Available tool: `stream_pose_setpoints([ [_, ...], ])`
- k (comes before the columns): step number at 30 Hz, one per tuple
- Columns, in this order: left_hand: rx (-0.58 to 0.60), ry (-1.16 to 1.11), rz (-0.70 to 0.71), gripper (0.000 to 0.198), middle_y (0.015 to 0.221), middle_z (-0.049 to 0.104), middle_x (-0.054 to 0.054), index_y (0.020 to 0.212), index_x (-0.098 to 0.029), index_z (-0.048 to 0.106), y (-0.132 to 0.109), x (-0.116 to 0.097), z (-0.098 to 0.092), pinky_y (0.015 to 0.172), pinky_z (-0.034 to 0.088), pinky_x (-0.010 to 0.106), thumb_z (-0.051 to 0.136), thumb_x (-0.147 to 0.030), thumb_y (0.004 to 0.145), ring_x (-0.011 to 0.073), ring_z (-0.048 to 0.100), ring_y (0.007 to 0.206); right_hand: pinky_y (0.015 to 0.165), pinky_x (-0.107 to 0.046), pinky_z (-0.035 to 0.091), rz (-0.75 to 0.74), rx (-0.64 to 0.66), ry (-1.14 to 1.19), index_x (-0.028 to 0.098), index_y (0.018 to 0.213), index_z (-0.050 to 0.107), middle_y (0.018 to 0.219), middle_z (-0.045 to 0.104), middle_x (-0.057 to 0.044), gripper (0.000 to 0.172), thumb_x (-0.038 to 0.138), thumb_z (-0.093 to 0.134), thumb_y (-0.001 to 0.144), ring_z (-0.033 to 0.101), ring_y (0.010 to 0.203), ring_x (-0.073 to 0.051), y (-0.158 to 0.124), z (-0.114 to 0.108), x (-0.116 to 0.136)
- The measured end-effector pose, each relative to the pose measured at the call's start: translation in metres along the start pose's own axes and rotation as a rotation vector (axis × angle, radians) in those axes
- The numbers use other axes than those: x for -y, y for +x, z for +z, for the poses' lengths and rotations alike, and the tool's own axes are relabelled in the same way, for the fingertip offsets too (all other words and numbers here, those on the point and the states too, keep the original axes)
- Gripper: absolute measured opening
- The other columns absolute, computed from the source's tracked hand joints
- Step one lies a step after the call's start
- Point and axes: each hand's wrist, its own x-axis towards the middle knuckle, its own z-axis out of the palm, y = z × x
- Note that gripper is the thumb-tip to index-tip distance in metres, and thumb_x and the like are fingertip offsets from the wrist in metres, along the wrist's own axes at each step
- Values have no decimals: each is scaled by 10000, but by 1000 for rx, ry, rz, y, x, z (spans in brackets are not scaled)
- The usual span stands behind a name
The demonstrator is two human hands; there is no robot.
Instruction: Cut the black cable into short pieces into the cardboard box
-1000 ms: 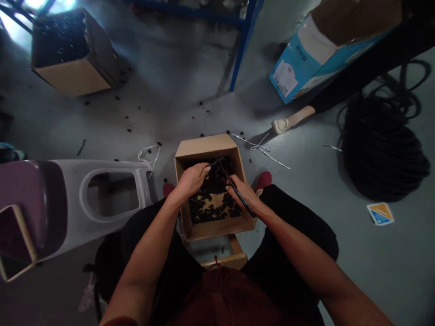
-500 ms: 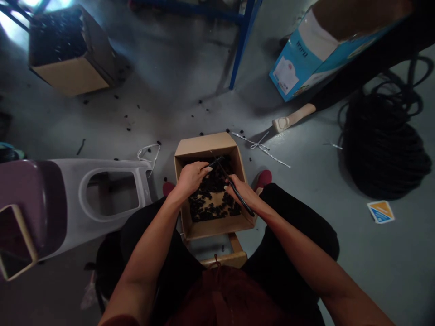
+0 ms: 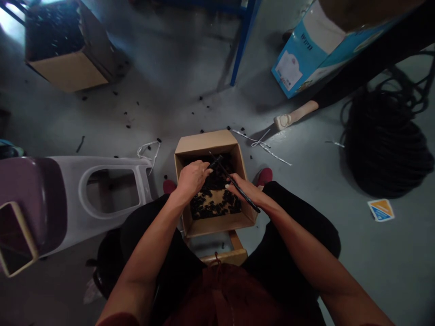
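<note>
An open cardboard box (image 3: pixel 206 143) sits between my knees, part filled with small black pieces (image 3: pixel 211 204). Over it my right hand (image 3: pixel 247 192) is closed round a thin black rod (image 3: pixel 234 183) that slants from the box's far side back over my wrist. My left hand (image 3: pixel 192 177) is pinched closed at the rod's far tip, near a small black piece there.
A white plastic chair (image 3: pixel 73 198) lies at the left. A big coil of black hose (image 3: pixel 385 145) is on the floor at right. A cardboard box of black pieces (image 3: pixel 64 47) stands far left, a blue carton (image 3: pixel 307 50) far right. Black pieces and white straps litter the floor.
Both hands stay over the box. The rod's near end has slid a little further right over my right wrist; the view has shifted slightly.
</note>
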Motion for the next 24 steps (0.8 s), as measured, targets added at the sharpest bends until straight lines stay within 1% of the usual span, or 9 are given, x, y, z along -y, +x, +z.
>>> stream_pose_setpoints([
  [3, -2, -69, -21, 232, 932, 652, 76, 978, -181, 668, 1, 1, 1, 787, 441, 266, 473, -273, 894, 193, 600, 894, 705, -283, 408, 10, -16, -21, 187, 1028, 480, 916, 634, -85, 230, 336, 446, 856, 592, 807, -210, -2, -3, 5],
  [5, -30, -205, -57, 215, 957, 659, 67, 980, -175, 656, 2, 1, 0, 799, 437, 267, 490, -267, 879, 191, 597, 914, 684, -270, 400, 3, -40, -41, 194, 1003, 486, 870, 633, -67, 191, 296, 434, 849, 589, 774, -200, -4, -5, 8],
  [6, -32, -299, -78, 209, 940, 662, 57, 971, -171, 646, 3, 2, -1, 780, 440, 262, 491, -274, 875, 181, 599, 884, 677, -265, 394, -6, -57, -52, 196, 999, 487, 859, 632, -61, 184, 277, 431, 843, 587, 760, -194, -4, -6, 9],
  [8, 25, -517, -118, 223, 831, 651, 32, 898, -159, 619, 3, 1, -3, 683, 442, 244, 457, -311, 885, 143, 584, 735, 670, -257, 385, -32, -85, -80, 198, 1002, 488, 853, 630, -55, 191, 253, 434, 828, 585, 742, -186, -6, -6, 11],
  [11, 166, -857, -189, 293, 668, 562, -3, 762, -148, 537, 3, -1, -5, 514, 382, 204, 400, -367, 900, 83, 470, 532, 661, -256, 374, -78, -98, -133, 197, 1022, 488, 845, 631, -57, 213, 250, 427, 825, 583, 730, -186, -7, -4, 11],
  [14, 233, -1159, -292, 281, 641, 499, -24, 763, -148, 496, 2, -5, -5, 464, 349, 181, 486, -412, 859, 59, 430, 497, 655, -260, 367, -87, -121, -192, 194, 1021, 488, 873, 633, -69, 213, 248, 417, 828, 578, 743, -191, -8, -3, 9],
  [18, 326, -1486, -358, 309, 675, 512, -11, 803, -140, 505, 0, -9, -6, 456, 363, 184, 597, -434, 787, 62, 457, 514, 681, -260, 372, -109, -160, -222, 187, 1032, 493, 898, 623, -71, 221, 238, 428, 827, 568, 789, -190, -9, -6, 6],
  [21, 364, -1580, -334, 326, 680, 514, -9, 835, -122, 541, 0, -8, -7, 403, 280, 161, 646, -419, 752, 37, 401, 475, 713, -272, 378, -123, -150, -228, 178, 1042, 500, 918, 612, -78, 227, 251, 427, 840, 562, 818, -195, -10, -9, 5],
  [24, 315, -1501, -336, 317, 652, 512, -18, 840, -115, 573, 1, -7, -5, 383, 230, 155, 664, -400, 735, 23, 360, 448, 726, -284, 384, -111, -113, -211, 169, 1082, 495, 967, 602, -90, 266, 285, 440, 849, 559, 845, -202, -11, -12, 4],
])
